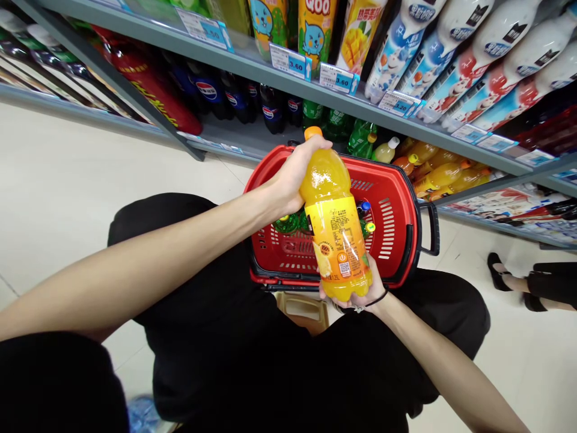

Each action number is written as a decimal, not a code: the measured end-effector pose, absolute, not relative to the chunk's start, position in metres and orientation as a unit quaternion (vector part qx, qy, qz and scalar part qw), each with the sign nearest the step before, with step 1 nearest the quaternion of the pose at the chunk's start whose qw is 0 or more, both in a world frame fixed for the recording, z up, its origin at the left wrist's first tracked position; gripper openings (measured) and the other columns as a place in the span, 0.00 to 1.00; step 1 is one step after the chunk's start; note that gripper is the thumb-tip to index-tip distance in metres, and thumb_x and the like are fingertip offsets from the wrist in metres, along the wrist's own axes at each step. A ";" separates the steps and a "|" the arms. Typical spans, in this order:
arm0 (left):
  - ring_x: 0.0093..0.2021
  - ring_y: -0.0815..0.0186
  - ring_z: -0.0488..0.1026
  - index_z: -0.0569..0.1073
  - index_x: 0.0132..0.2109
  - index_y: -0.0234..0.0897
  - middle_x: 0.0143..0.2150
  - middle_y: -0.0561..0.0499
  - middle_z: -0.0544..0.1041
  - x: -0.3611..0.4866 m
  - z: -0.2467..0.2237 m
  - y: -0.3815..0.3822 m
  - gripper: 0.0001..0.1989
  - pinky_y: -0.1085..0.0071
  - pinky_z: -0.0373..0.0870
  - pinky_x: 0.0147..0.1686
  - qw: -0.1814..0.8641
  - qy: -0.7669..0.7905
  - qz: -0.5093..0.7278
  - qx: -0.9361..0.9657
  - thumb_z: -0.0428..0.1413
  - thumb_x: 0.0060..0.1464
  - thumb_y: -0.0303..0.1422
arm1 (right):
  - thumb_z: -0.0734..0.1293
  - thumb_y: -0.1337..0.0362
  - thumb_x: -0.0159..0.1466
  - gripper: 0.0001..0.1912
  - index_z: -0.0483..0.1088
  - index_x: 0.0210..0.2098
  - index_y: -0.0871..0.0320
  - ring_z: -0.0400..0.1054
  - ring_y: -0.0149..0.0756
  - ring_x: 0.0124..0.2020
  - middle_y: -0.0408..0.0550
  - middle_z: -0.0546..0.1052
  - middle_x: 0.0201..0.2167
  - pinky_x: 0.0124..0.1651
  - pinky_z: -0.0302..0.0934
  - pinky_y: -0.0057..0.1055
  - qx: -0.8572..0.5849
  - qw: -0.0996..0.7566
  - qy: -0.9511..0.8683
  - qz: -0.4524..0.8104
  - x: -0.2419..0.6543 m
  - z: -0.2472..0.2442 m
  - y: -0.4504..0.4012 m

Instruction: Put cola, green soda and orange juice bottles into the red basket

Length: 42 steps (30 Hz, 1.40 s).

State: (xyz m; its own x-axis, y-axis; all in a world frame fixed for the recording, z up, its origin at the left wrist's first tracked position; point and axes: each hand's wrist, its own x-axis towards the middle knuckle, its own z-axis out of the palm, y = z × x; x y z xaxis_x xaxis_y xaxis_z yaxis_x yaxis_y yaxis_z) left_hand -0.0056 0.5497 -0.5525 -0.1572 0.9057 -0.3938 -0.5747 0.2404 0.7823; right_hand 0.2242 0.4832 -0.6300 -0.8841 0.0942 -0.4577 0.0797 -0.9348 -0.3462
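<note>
A large bottle of orange juice with an orange cap and a yellow label is tilted between my hands, over a red shopping basket. My left hand grips it near the neck, fingers wrapped behind. Its base rests in my right hand, which curls round the bottom from below; a dark band circles that wrist. Inside the basket lie green bottles and a bottle with a blue cap, partly hidden by the juice bottle.
Ahead, the lower shelf holds cola bottles, green soda bottles and orange drinks. White bottles fill the shelf above its price-tagged edge. A beige stool is behind the basket. Another person's feet stand at right.
</note>
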 end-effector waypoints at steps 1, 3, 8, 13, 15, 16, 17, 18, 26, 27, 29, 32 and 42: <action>0.55 0.40 0.81 0.70 0.43 0.39 0.40 0.42 0.79 -0.006 -0.553 0.550 0.18 0.42 0.81 0.54 0.623 0.481 0.592 0.174 0.60 0.53 0.47 | 0.64 0.23 0.54 0.47 0.73 0.47 0.62 0.66 0.38 0.14 0.59 0.83 0.30 0.12 0.52 0.28 -0.243 0.008 -0.180 0.953 0.224 -0.629 0.483; 0.54 0.40 0.81 0.70 0.44 0.39 0.41 0.41 0.79 -0.006 -0.553 0.550 0.18 0.43 0.81 0.53 0.620 0.483 0.592 0.178 0.60 0.53 0.47 | 0.64 0.23 0.54 0.47 0.74 0.47 0.62 0.67 0.38 0.14 0.59 0.84 0.30 0.12 0.52 0.28 -0.236 0.009 -0.178 0.955 0.224 -0.629 0.483; 0.53 0.42 0.82 0.71 0.46 0.39 0.40 0.43 0.79 -0.006 -0.554 0.550 0.19 0.44 0.81 0.53 0.624 0.478 0.592 0.177 0.59 0.54 0.47 | 0.66 0.23 0.51 0.48 0.74 0.47 0.62 0.67 0.39 0.14 0.59 0.84 0.31 0.12 0.53 0.29 -0.230 -0.004 -0.163 0.960 0.225 -0.634 0.484; 0.54 0.40 0.81 0.71 0.45 0.39 0.41 0.42 0.79 -0.006 -0.555 0.550 0.19 0.42 0.81 0.54 0.621 0.483 0.591 0.181 0.60 0.54 0.47 | 0.65 0.23 0.52 0.49 0.73 0.50 0.61 0.67 0.39 0.14 0.59 0.84 0.32 0.11 0.53 0.29 -0.218 -0.017 -0.158 0.963 0.225 -0.637 0.485; 0.53 0.41 0.82 0.71 0.44 0.39 0.40 0.42 0.79 -0.006 -0.556 0.549 0.18 0.42 0.81 0.54 0.626 0.475 0.592 0.179 0.60 0.53 0.47 | 0.64 0.23 0.52 0.49 0.72 0.50 0.61 0.68 0.40 0.14 0.59 0.84 0.32 0.10 0.52 0.29 -0.217 -0.019 -0.160 0.963 0.226 -0.637 0.486; 0.53 0.41 0.82 0.71 0.43 0.39 0.39 0.42 0.79 -0.006 -0.556 0.549 0.18 0.43 0.81 0.54 0.629 0.471 0.592 0.178 0.60 0.53 0.47 | 0.64 0.23 0.52 0.48 0.72 0.50 0.61 0.68 0.40 0.15 0.60 0.84 0.32 0.10 0.52 0.29 -0.217 -0.021 -0.162 0.962 0.226 -0.637 0.487; 0.53 0.41 0.82 0.71 0.43 0.39 0.39 0.42 0.79 -0.006 -0.556 0.549 0.18 0.43 0.81 0.54 0.631 0.468 0.592 0.177 0.60 0.53 0.47 | 0.63 0.23 0.53 0.48 0.71 0.50 0.61 0.68 0.41 0.15 0.60 0.84 0.32 0.10 0.52 0.29 -0.217 -0.023 -0.163 0.962 0.226 -0.638 0.487; 0.53 0.41 0.82 0.72 0.43 0.39 0.39 0.42 0.79 -0.006 -0.556 0.549 0.18 0.43 0.81 0.54 0.632 0.466 0.593 0.177 0.60 0.54 0.47 | 0.63 0.23 0.53 0.48 0.71 0.50 0.61 0.68 0.41 0.16 0.60 0.83 0.32 0.10 0.52 0.29 -0.214 -0.027 -0.164 0.962 0.226 -0.638 0.487; 0.54 0.40 0.81 0.72 0.47 0.39 0.41 0.42 0.79 -0.007 -0.557 0.550 0.20 0.43 0.81 0.53 0.625 0.478 0.591 0.177 0.60 0.54 0.47 | 0.65 0.23 0.51 0.49 0.71 0.50 0.61 0.67 0.39 0.16 0.60 0.83 0.32 0.11 0.52 0.28 -0.198 -0.046 -0.168 0.965 0.227 -0.639 0.489; 0.54 0.41 0.81 0.72 0.47 0.39 0.41 0.43 0.79 -0.006 -0.555 0.549 0.19 0.43 0.81 0.52 0.623 0.481 0.591 0.176 0.60 0.55 0.47 | 0.64 0.24 0.51 0.49 0.71 0.50 0.61 0.67 0.38 0.16 0.60 0.82 0.32 0.11 0.52 0.27 -0.203 -0.044 -0.169 0.963 0.226 -0.638 0.489; 0.53 0.42 0.82 0.72 0.46 0.39 0.40 0.43 0.79 -0.005 -0.550 0.549 0.18 0.46 0.82 0.52 0.617 0.485 0.595 0.173 0.59 0.56 0.47 | 0.63 0.24 0.53 0.47 0.71 0.49 0.62 0.64 0.36 0.14 0.60 0.82 0.31 0.11 0.51 0.27 -0.226 -0.024 -0.180 0.957 0.226 -0.634 0.487; 0.50 0.47 0.82 0.73 0.42 0.39 0.39 0.44 0.80 -0.005 -0.536 0.546 0.13 0.53 0.82 0.50 0.607 0.481 0.608 0.173 0.59 0.58 0.44 | 0.62 0.25 0.55 0.45 0.72 0.48 0.62 0.64 0.36 0.12 0.60 0.83 0.30 0.10 0.50 0.26 -0.266 0.019 -0.205 0.942 0.224 -0.624 0.486; 0.33 0.63 0.77 0.75 0.36 0.36 0.37 0.46 0.78 -0.009 -0.512 0.543 0.10 0.65 0.79 0.35 0.606 0.452 0.629 0.178 0.56 0.64 0.37 | 0.66 0.28 0.57 0.45 0.73 0.56 0.60 0.77 0.49 0.27 0.55 0.83 0.34 0.20 0.64 0.33 -0.314 0.085 -0.210 0.922 0.213 -0.619 0.484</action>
